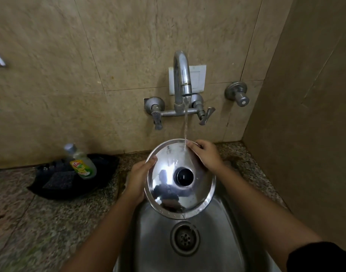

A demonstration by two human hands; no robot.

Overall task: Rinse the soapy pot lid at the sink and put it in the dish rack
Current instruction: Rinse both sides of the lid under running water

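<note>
A shiny steel pot lid with a black knob in its middle is held tilted over the steel sink, knob side towards me. My left hand grips its left rim, thumb on top. My right hand holds the upper right rim. Water runs from the tap in a thin stream onto the lid's top edge, beside my right fingers. No dish rack is in view.
A dish soap bottle lies on a black cloth or tray on the speckled counter at left. The sink drain lies below the lid. A separate wall valve sticks out at right. Tiled walls close in behind and at right.
</note>
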